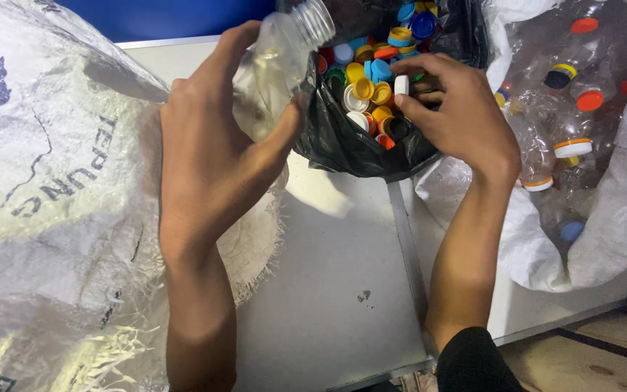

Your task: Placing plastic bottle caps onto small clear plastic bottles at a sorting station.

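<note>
My left hand (212, 138) grips a clear, uncapped plastic bottle (277, 65), tilted with its threaded neck pointing up and right. My right hand (459, 109) pinches a small white bottle cap (401, 85) between thumb and fingers, right over the mouth of a black plastic bag (342, 145). The bag is filled with several loose caps (371, 80) in yellow, blue, orange, white and green.
A large white woven sack (45, 203) with dark print lies at the left. At the right another white sack (618, 218) holds several clear capped bottles (575, 109). A white table surface (335, 276) runs beneath; wooden floor shows at bottom right.
</note>
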